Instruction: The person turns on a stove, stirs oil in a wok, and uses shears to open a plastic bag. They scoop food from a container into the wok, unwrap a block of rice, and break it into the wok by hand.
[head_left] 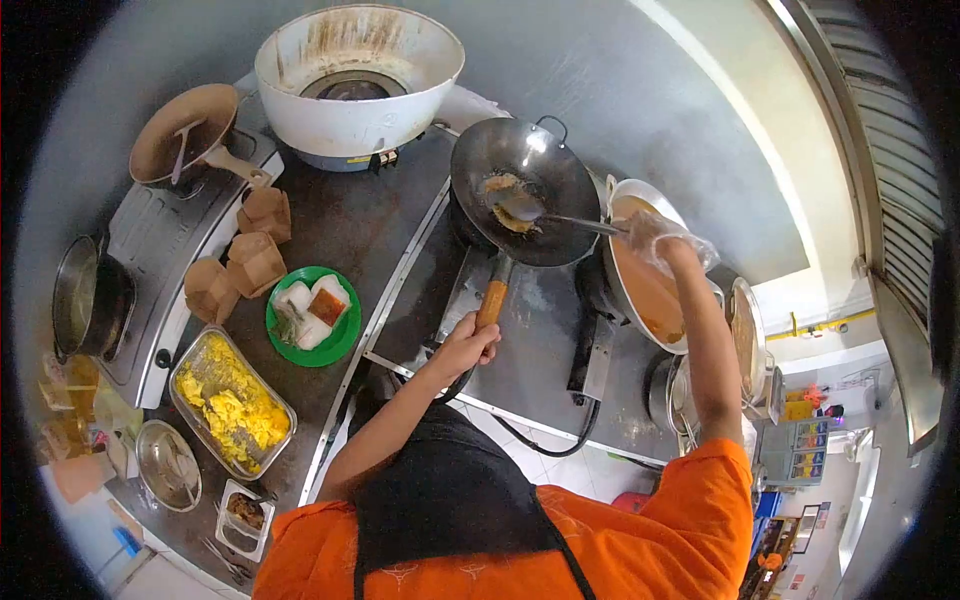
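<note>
My left hand (468,346) is closed around the wooden handle (490,303) of a dark wok (570,185), which sits tilted over a burner. Several browned pieces of food (512,222) lie in oil at the wok's bottom. In a clear plastic glove, my right hand (665,243) grips the long handle of a metal spatula (580,222). The spatula's broad head rests among the food pieces. Directly beneath my right hand stands a wide pot of orange-brown sauce (645,280); the fingers inside the glove are partly blurred.
On the left counter are a green plate (325,350) with rice, a tray of yellow scrambled egg (205,350), and several cardboard boxes (212,290). A large white basin-shaped stove (360,120) stands at the back. Black gas hose (560,450) curves along the stove's front edge.
</note>
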